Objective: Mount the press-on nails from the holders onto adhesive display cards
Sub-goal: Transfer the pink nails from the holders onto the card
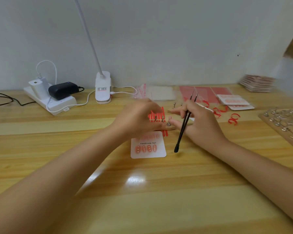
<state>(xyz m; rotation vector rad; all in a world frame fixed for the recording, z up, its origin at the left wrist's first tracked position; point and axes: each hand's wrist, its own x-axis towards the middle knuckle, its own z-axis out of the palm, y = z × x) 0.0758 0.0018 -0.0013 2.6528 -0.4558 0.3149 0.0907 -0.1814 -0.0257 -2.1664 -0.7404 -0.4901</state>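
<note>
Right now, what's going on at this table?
A person is mounting press-on nails. The right hand holds black tweezers; the left hand reaches over the small wooden nail holder. Just in front lies a white display card with four nails already in its lower row.

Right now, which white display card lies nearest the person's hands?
The "Handmade Nail" card, just below the left hand; the other cards lie farther back on the right.

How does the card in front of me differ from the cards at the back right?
The front card lies alone, near the hands, with four nails in its lower row. The back cards overlap in a small pile, farther away, too blurred to count nails. All are white with pink nails.
</note>
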